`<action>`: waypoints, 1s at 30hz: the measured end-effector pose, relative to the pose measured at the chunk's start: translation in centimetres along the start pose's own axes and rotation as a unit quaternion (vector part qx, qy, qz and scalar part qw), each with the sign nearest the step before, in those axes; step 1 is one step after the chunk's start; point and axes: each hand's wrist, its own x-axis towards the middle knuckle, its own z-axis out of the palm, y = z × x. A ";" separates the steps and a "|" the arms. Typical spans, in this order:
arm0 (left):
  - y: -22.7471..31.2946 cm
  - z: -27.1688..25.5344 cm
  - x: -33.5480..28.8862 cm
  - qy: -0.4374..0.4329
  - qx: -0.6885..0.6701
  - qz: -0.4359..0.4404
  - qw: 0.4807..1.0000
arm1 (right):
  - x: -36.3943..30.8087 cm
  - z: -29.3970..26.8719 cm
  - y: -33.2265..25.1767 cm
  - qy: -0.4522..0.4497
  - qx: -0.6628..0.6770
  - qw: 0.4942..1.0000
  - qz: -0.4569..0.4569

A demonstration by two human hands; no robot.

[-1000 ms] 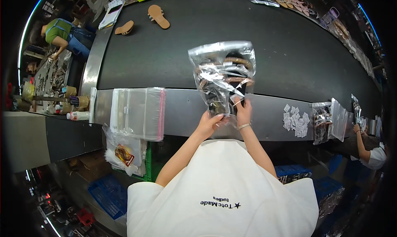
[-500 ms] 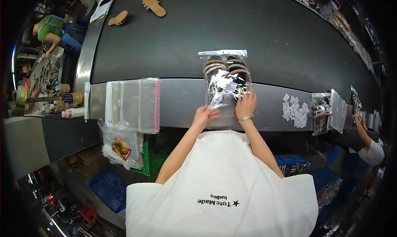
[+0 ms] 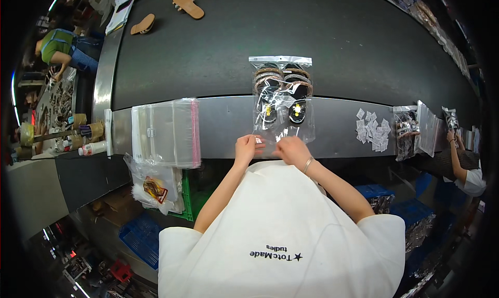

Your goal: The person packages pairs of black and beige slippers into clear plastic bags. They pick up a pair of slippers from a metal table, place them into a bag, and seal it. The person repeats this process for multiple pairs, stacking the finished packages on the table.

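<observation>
A clear plastic bag (image 3: pixel 283 133) holding a pair of black sandals (image 3: pixel 297 93) with glittery straps lies in front of me. Its silvery header strip points away, onto the dark belt, while the near end rests on the metal ledge. At the near left corner of the bag, my left hand (image 3: pixel 246 149) is closed with the fingertips on the film. My right hand (image 3: pixel 293 151), a bracelet at its wrist, is curled over the near edge, fingers pinched on the film. What lies under the right fingertips is hidden.
Left on the ledge lies a stack of flat clear bags (image 3: pixel 165 134). Small white packets (image 3: pixel 373 131) are scattered at right, beside another bagged pair (image 3: pixel 405 131). Two tan-soled sandals (image 3: pixel 188 5) lie on the belt (image 3: pixel 312 38) at far left. Other people work at both sides.
My right hand has come down from the bag's right side to its near edge. My left hand has shifted slightly left and nearer. The bag now lies flatter, showing both sandals clearly.
</observation>
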 end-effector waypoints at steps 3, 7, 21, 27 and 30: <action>-0.9 0.4 0.3 -0.001 -0.013 0.045 0.999 | 1.7 0.5 -0.3 0.144 0.072 0.987 0.028; 0.5 0.8 -0.7 -0.024 0.010 0.073 0.997 | 3.4 2.3 -1.0 0.150 0.051 0.987 -0.017; 1.8 -2.5 -1.6 0.017 0.241 0.261 0.935 | -26.8 6.3 18.8 -0.512 -0.132 0.819 0.222; 5.2 -3.0 1.9 -0.076 0.542 0.542 0.637 | -5.8 -5.0 7.5 0.241 -0.109 0.963 -0.047; 2.5 -4.9 6.2 -0.132 0.507 0.459 0.718 | -3.4 -1.5 11.2 0.214 0.142 0.964 0.068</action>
